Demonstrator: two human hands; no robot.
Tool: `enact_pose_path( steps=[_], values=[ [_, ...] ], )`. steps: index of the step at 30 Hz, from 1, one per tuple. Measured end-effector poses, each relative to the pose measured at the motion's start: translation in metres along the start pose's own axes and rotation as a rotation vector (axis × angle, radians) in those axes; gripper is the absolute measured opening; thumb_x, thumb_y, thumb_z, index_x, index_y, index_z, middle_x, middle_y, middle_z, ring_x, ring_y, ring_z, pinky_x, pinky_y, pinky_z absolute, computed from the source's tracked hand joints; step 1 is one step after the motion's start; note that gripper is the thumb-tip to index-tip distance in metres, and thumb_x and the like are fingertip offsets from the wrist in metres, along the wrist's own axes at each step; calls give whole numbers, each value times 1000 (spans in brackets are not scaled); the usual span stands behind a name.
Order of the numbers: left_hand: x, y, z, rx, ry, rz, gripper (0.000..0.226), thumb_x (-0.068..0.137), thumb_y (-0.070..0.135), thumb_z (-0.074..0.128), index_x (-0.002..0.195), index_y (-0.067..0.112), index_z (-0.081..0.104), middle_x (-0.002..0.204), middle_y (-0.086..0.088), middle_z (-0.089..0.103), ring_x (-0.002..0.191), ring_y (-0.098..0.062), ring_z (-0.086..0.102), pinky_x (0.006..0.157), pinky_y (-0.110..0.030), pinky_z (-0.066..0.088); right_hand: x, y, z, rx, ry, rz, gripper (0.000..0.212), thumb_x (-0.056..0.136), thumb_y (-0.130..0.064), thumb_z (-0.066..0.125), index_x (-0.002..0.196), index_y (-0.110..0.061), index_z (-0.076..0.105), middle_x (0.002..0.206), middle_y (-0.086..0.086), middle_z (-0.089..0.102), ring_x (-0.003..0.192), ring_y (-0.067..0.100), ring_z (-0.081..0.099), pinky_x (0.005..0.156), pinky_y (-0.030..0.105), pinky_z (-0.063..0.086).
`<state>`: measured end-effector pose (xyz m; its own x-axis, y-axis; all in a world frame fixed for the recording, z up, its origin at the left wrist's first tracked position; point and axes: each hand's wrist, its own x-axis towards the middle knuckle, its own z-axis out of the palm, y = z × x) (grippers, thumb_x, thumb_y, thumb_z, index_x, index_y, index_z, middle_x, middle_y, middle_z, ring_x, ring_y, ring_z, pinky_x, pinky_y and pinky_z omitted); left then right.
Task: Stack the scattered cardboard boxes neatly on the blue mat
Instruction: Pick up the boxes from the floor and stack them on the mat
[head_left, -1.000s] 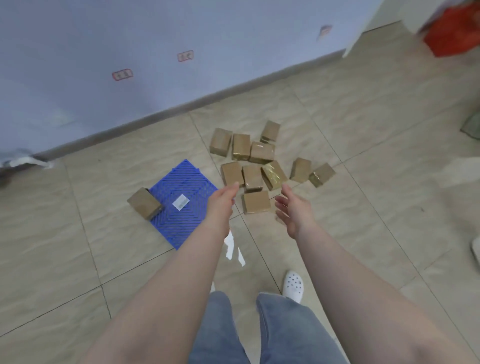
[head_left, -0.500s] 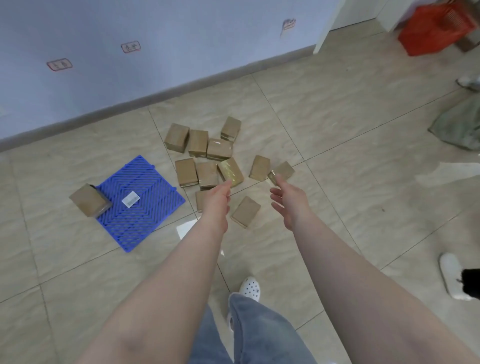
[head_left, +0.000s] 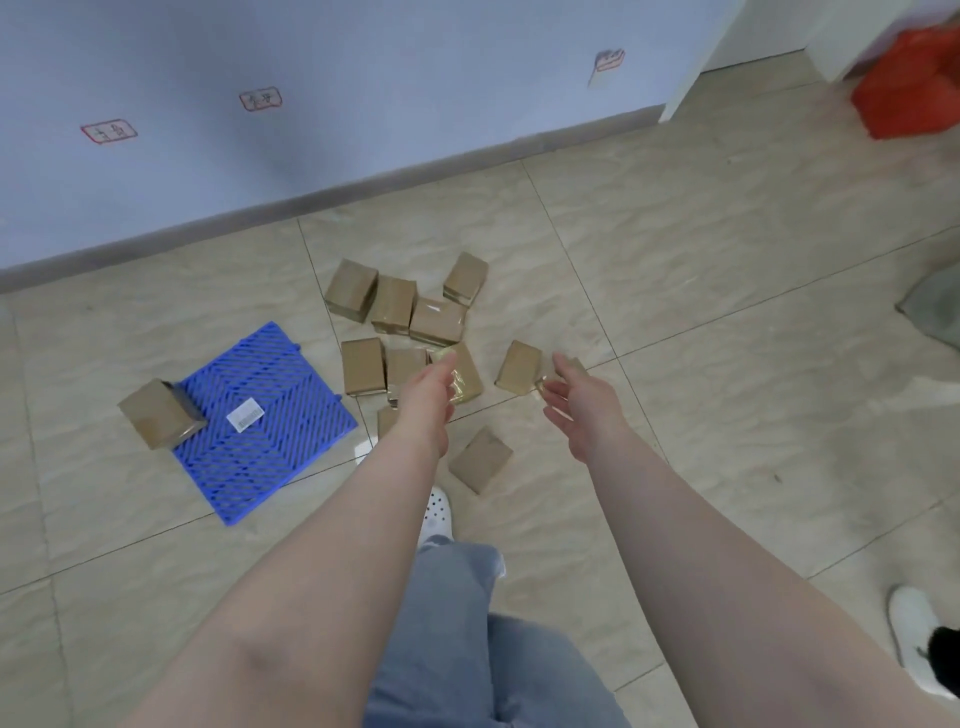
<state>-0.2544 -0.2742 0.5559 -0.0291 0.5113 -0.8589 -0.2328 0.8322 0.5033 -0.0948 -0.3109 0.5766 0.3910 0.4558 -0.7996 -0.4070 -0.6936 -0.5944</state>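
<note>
A blue ribbed mat (head_left: 260, 421) lies on the tiled floor at the left, with a white barcode label on it. One cardboard box (head_left: 156, 413) leans on the mat's left corner. Several brown boxes lie scattered to the right of the mat, among them a back cluster (head_left: 395, 304), a taped shiny box (head_left: 465, 376) and a lone box (head_left: 480, 460) nearest my feet. My left hand (head_left: 428, 397) reaches out over the middle boxes with fingers extended, holding nothing. My right hand (head_left: 582, 402) hangs open, palm turned inward, beside another box (head_left: 517, 366).
A blue-grey wall with a dark skirting board (head_left: 332, 192) runs behind the boxes. A red basket (head_left: 909, 88) stands at the top right, grey cloth (head_left: 935, 306) at the right edge. My white shoe (head_left: 436, 512) is near the lone box; another white shoe (head_left: 919, 639) is at the lower right.
The view has swung right and closer; both hands have reached further out over the scattered boxes. One box now lies apart near my feet. Neither hand has taken hold of anything.
</note>
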Motion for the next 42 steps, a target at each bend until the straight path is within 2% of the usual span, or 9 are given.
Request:
enact_pose_path(
  steps=[5, 13, 15, 19, 21, 25, 31, 36, 42],
  values=[
    [35, 30, 23, -30, 34, 12, 48, 86, 37, 68, 126, 12, 57, 122, -4, 61, 115, -19, 57, 105, -37, 44, 39, -38, 20, -15, -23, 27, 34, 90, -36, 66, 112, -12, 59, 108, 9, 61, 105, 21, 60, 100, 37, 49],
    [111, 66, 47, -173, 144, 18, 42, 89, 30, 66, 124, 13, 51, 108, -2, 57, 109, -18, 54, 105, -31, 41, 120, -86, 71, -179, -117, 56, 46, 92, -30, 64, 128, -2, 54, 139, 27, 47, 131, 39, 44, 108, 46, 41],
    [143, 71, 53, -222, 181, 22, 45, 88, 30, 67, 126, 10, 51, 103, -1, 58, 107, -18, 55, 102, -29, 42, 154, -94, 85, -253, -155, 70, 43, 92, -32, 64, 127, -10, 53, 138, 21, 51, 129, 34, 48, 105, 42, 43],
    [221, 60, 60, -275, 261, 8, 63, 83, 35, 72, 136, 14, 48, 127, -3, 56, 113, -18, 53, 110, -37, 38, 236, -95, 117, -392, -233, 121, 44, 91, -35, 65, 125, -12, 52, 124, 20, 58, 114, 34, 59, 102, 42, 46],
    [264, 43, 66, -286, 266, -9, 63, 82, 36, 72, 136, 15, 47, 127, -1, 53, 116, -17, 50, 109, -38, 37, 284, -87, 129, -438, -259, 106, 56, 88, -36, 67, 135, -15, 47, 105, 9, 57, 93, 21, 59, 91, 36, 48],
    [357, 5, 78, -234, 284, -31, 67, 82, 38, 72, 139, 20, 41, 132, 1, 49, 118, -22, 51, 91, -33, 35, 390, -53, 146, -577, -272, 15, 59, 85, -36, 72, 137, -29, 46, 135, 9, 49, 118, 25, 51, 93, 39, 52],
    [492, -45, 72, -173, 316, 32, 86, 85, 25, 71, 152, 17, 18, 145, -6, 38, 114, -20, 46, 85, -27, 32, 526, 25, 178, -660, -277, 6, 67, 85, -36, 72, 143, -36, 39, 143, 3, 45, 118, 23, 49, 99, 41, 50],
    [600, -79, 53, -79, 420, 122, 102, 78, 28, 75, 152, 24, 4, 151, -13, 33, 132, -28, 42, 110, -41, 37, 616, 81, 210, -731, -322, -36, 80, 84, -36, 73, 149, -36, 25, 147, 3, 41, 114, 21, 48, 92, 39, 53],
    [673, -87, 51, -62, 457, 173, 96, 77, 29, 74, 150, 16, 12, 144, -12, 41, 125, -29, 49, 108, -42, 40, 675, 114, 241, -661, -355, -51, 76, 87, -27, 70, 149, -29, 26, 138, 3, 53, 105, 21, 62, 90, 44, 55]
  ],
)
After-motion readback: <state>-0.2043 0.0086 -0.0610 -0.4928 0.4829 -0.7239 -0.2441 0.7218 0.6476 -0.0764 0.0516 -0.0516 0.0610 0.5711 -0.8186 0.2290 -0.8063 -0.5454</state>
